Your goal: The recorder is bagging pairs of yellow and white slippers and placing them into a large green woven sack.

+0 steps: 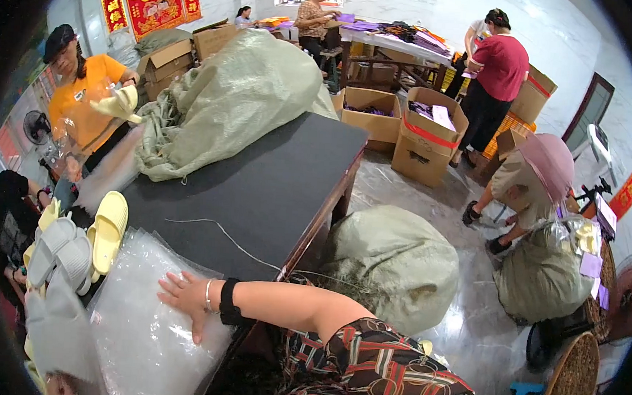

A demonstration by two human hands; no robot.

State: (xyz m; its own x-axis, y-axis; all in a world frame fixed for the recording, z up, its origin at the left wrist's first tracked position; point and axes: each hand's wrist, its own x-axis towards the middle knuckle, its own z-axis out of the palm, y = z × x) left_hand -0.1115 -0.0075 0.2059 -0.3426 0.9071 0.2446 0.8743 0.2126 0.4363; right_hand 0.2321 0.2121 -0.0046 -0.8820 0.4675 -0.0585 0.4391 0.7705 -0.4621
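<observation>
The right hand [185, 296] lies flat, fingers spread and gripping nothing, palm down on a stack of clear plastic bags [145, 325] at the near corner of the dark table [273, 188]; a bracelet and a black band sit on its wrist. The left hand is out of sight, so its grip cannot be told. Just to the left of the pressing hand, grey slippers [63, 254] are piled against the bags, and a yellow slipper [108, 230] lies on edge beside them, slightly farther out. Beyond the fingertips a thin white string [220, 229] trails across the bare tabletop. Farther out on the table a large pale green sack [228, 98] slumps, and to its left a person in an orange shirt [83, 100] holds a slipper and a clear bag. To the right of the hand, down on the floor, another stuffed green sack [391, 264] rests by the table's edge. Much farther away stand open cardboard boxes [425, 135], and other people work near a second table.
</observation>
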